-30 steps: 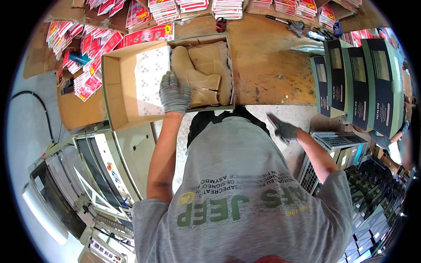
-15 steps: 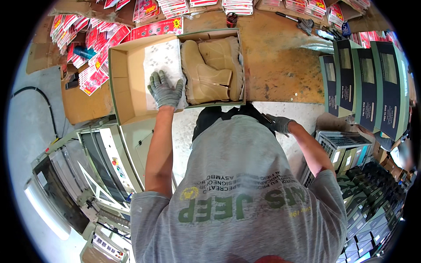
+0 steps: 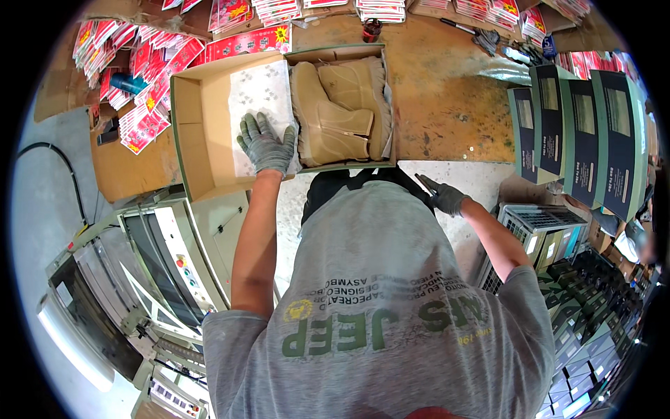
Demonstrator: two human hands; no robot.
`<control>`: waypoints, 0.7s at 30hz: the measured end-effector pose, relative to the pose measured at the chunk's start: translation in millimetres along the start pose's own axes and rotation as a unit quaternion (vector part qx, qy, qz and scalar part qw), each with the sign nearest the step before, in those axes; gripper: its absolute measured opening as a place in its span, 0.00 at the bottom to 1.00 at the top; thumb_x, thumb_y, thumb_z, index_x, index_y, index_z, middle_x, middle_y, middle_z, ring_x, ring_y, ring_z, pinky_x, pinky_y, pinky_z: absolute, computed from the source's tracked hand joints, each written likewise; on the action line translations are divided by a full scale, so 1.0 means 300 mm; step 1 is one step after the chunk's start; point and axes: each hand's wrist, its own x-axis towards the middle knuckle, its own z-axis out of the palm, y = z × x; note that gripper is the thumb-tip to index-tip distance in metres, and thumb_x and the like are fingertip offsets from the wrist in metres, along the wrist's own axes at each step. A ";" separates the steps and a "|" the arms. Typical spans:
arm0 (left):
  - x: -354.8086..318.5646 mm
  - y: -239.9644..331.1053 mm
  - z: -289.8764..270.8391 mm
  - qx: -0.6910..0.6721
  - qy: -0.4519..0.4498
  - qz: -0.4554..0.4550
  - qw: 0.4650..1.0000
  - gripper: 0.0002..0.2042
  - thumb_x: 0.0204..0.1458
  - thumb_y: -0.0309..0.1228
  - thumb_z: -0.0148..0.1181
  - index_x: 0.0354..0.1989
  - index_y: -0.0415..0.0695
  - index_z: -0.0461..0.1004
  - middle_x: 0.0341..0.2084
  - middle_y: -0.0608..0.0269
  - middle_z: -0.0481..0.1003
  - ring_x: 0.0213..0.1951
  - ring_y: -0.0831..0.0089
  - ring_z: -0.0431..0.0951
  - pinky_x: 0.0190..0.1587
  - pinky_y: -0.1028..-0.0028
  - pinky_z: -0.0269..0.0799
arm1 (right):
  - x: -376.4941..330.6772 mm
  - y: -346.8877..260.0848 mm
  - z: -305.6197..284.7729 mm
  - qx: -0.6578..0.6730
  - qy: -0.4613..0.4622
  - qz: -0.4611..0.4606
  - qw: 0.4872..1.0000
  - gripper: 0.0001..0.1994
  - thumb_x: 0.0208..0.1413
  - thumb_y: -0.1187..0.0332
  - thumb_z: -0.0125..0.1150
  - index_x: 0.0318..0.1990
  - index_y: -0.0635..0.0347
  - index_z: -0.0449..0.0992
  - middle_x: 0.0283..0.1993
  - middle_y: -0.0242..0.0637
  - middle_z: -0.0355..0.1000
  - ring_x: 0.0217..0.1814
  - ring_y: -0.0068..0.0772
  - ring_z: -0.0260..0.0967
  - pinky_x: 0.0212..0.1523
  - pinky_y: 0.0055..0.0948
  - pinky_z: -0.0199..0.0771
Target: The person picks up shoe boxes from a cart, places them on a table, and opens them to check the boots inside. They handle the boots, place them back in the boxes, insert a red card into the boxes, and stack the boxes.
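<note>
An open shoe box (image 3: 188, 87) lies on the workbench with its lid folded out to the left. Inside sits a pair of tan ankle boots (image 3: 331, 126), one overlapping the other, with a zip along the nearer one. White patterned tissue paper (image 3: 259, 87) hangs from the box over the lid. My gloved left hand (image 3: 267, 145) presses flat on this paper, fingers spread, beside the boots. In front of the bench edge, my gloved right hand (image 3: 449, 199) is closed around a slim dark tool (image 3: 424, 184) whose kind I cannot make out.
Closed green-and-black shoe boxes (image 3: 583, 133) stand at the bench's right end. Red printed cards (image 3: 150, 105) are heaped at the far left. A dark-red jar (image 3: 371, 30) stands behind the box. A machine (image 3: 153, 258) is at my left, a grey crate (image 3: 534, 227) at my right.
My right hand has lifted a little away from my body, and the slim dark tool in it shows more clearly. My left hand stays flat on the tissue paper.
</note>
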 end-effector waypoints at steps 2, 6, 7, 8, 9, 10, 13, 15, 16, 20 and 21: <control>0.002 0.003 -0.006 -0.005 0.001 0.002 1.000 0.47 0.54 0.61 0.54 0.73 0.37 0.53 0.73 0.40 0.49 0.75 0.45 0.43 0.74 0.45 0.32 | -0.028 -0.004 -0.024 0.017 -0.122 0.088 0.989 0.39 0.59 0.63 0.48 0.77 0.32 0.42 0.58 0.62 0.70 0.27 0.49 0.76 0.24 0.42 0.82; 0.001 0.002 0.011 -0.001 0.004 0.010 1.000 0.46 0.54 0.61 0.53 0.73 0.37 0.53 0.73 0.39 0.48 0.75 0.44 0.42 0.74 0.45 0.31 | -0.100 0.129 0.005 -0.029 -0.285 0.101 0.953 0.44 0.52 0.73 0.44 0.78 0.32 0.40 0.57 0.58 0.70 0.21 0.42 0.73 0.19 0.46 0.80; 0.001 -0.005 0.016 -0.003 0.003 0.010 1.000 0.46 0.54 0.61 0.53 0.73 0.37 0.53 0.74 0.39 0.47 0.75 0.43 0.42 0.74 0.44 0.30 | -0.111 0.145 0.006 0.012 -0.297 0.118 0.947 0.46 0.50 0.75 0.44 0.78 0.31 0.40 0.58 0.56 0.69 0.24 0.42 0.74 0.19 0.41 0.80; -0.009 -0.007 0.023 0.000 0.004 0.006 1.000 0.46 0.54 0.60 0.53 0.73 0.37 0.53 0.74 0.39 0.47 0.75 0.43 0.42 0.74 0.44 0.30 | -0.134 0.117 0.000 0.027 -0.263 0.107 0.959 0.45 0.51 0.74 0.45 0.78 0.31 0.39 0.58 0.57 0.69 0.25 0.43 0.74 0.23 0.43 0.80; -0.009 -0.006 0.023 0.002 0.007 0.003 1.000 0.46 0.54 0.60 0.53 0.73 0.37 0.53 0.74 0.39 0.47 0.75 0.43 0.42 0.74 0.44 0.30 | -0.151 0.053 -0.018 0.041 -0.225 0.094 0.969 0.45 0.52 0.74 0.46 0.78 0.31 0.39 0.58 0.57 0.70 0.27 0.44 0.75 0.27 0.44 0.81; -0.012 -0.004 0.024 0.004 0.009 0.000 1.000 0.46 0.54 0.60 0.53 0.73 0.37 0.53 0.74 0.39 0.47 0.75 0.43 0.42 0.74 0.44 0.30 | -0.160 0.024 -0.033 0.055 -0.187 0.082 0.977 0.45 0.53 0.73 0.47 0.78 0.31 0.38 0.58 0.57 0.70 0.28 0.46 0.75 0.30 0.45 0.82; -0.002 0.013 0.009 0.000 0.002 0.000 1.000 0.46 0.55 0.60 0.53 0.73 0.37 0.53 0.74 0.39 0.47 0.75 0.43 0.41 0.74 0.45 0.30 | -0.060 0.005 -0.039 -0.101 -0.068 -0.009 0.992 0.42 0.60 0.67 0.53 0.78 0.30 0.38 0.58 0.61 0.70 0.44 0.55 0.77 0.55 0.48 0.74; 0.010 0.019 -0.004 0.005 -0.006 -0.001 1.000 0.46 0.54 0.60 0.55 0.73 0.38 0.54 0.74 0.40 0.47 0.75 0.43 0.41 0.74 0.46 0.30 | -0.008 -0.047 -0.045 -0.194 -0.054 0.000 0.979 0.40 0.60 0.67 0.51 0.78 0.31 0.39 0.54 0.61 0.72 0.37 0.54 0.78 0.42 0.49 0.79; 0.003 0.017 -0.016 -0.004 -0.028 0.006 1.000 0.46 0.53 0.59 0.58 0.73 0.39 0.53 0.74 0.39 0.47 0.75 0.43 0.42 0.74 0.48 0.32 | -0.013 -0.050 -0.050 -0.144 -0.114 0.027 0.983 0.41 0.60 0.67 0.50 0.78 0.31 0.39 0.53 0.60 0.73 0.33 0.52 0.78 0.37 0.47 0.80; -0.011 0.042 -0.071 -0.015 -0.035 0.054 0.998 0.47 0.49 0.59 0.63 0.72 0.40 0.57 0.73 0.40 0.48 0.75 0.46 0.43 0.74 0.48 0.35 | -0.086 -0.001 -0.064 0.017 -0.226 0.124 0.966 0.45 0.53 0.73 0.45 0.78 0.30 0.35 0.52 0.56 0.73 0.19 0.40 0.73 0.20 0.38 0.79; -0.021 0.066 -0.087 -0.039 -0.001 0.105 0.994 0.46 0.49 0.57 0.65 0.71 0.40 0.59 0.72 0.40 0.51 0.73 0.45 0.48 0.73 0.48 0.41 | -0.137 -0.024 -0.076 0.041 -0.233 0.122 0.964 0.46 0.53 0.73 0.45 0.78 0.29 0.34 0.51 0.56 0.72 0.20 0.40 0.73 0.20 0.38 0.79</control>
